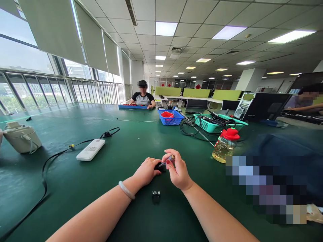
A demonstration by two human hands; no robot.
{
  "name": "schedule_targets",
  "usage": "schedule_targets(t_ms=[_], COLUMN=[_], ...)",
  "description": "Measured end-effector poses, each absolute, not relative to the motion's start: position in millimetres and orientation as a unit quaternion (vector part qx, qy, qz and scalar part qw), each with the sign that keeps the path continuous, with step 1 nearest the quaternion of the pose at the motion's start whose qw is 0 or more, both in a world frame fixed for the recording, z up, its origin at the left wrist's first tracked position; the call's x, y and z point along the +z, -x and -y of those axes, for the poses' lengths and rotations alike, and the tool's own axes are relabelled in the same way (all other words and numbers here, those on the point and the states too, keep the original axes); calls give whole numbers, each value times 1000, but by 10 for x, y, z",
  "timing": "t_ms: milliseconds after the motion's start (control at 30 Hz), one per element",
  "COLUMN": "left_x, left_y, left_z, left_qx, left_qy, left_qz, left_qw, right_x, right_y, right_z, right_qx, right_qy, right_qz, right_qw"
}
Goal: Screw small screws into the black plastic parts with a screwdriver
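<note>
Right grip (180, 171): closed on a slim tool (172, 157), round rod, smooth and shiny, gold-brown butt end, tapering toward the left hand. Left grip (147, 172): fingers bent over a small dark part (159, 167), pinning it near the surface; tool's narrow end reached it. Pale, smooth ring bangle (126, 190) on the left wrist.

Just nearer the body: small black block (156, 197), boxy, three bright metal-looking tabs on top, standing alone on the surface (131, 143), which was dark green, smooth, slightly glossy.

Left: flat white slab (91, 150) with rounded corners, flexible black cord (44, 181) with a yellow tag, cream cup (22, 137) with a strap. Right: clear rounded bottle (224, 148), yellowish liquid, red cap. Beyond: blue lattice basket (171, 120) holding a red tray, green lattice basket (207, 127) heaped with black cables. Person (143, 98) sat across at a blue tray (133, 107).

Hard to read: the dark part was mostly behind fingers, outline lost; contact with the tool tip unclear. Fingers hid the tool's middle. Pixel blocks masked the right foreground. Second person at the right edge was cut off.
</note>
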State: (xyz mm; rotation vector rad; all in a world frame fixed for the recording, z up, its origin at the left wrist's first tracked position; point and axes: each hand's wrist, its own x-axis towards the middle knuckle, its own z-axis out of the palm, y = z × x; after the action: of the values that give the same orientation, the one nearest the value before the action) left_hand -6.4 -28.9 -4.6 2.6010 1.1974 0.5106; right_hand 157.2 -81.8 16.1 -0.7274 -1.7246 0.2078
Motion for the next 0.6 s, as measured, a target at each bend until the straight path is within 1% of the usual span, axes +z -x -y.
schedule_targets(t_ms=[300, 367, 467, 600], left_x=[-152, -156, -132, -58], left_y=[71, 72, 73, 72], left_z=[217, 217, 236, 292], left_qx=[191, 193, 193, 183], left_qy=[-905, -911, -907, -892], left_qz=[-370, -357, -365, -399], left_qw=[87, 77, 83, 111], right_x=[123, 123, 139, 163], right_y=[-1508, -1494, -1500, -1555], right_z=[774, 772, 789, 815], right_qx=[103, 100, 104, 100], right_qy=[347, 355, 352, 350], right_qz=[806, 810, 800, 749], right_qw=[468, 456, 474, 554])
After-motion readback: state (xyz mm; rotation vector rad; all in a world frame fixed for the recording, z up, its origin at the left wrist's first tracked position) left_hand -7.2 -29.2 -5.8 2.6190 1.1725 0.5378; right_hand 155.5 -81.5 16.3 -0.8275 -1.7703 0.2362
